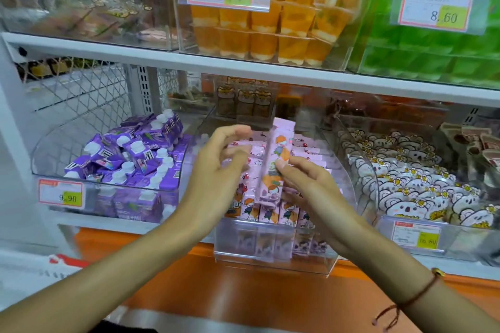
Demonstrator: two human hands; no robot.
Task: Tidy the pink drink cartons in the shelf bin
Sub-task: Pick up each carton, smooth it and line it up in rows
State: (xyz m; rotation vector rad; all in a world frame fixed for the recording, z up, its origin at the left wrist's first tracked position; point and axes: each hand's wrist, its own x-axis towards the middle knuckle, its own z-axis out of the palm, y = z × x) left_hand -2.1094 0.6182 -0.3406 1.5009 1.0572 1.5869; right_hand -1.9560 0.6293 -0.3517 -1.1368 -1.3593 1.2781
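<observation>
Just one pink carton raised, right hand pinching, left hand open

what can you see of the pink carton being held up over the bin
The carton is a long, slim pink pack printed with a cartoon child with orange hair. It stands nearly upright, tilted slightly right at the top, above the rows of pink cartons in the clear bin. The right hand pinches its middle from the right with the fingertips. The left hand is open beside it; contact is unclear.
</observation>
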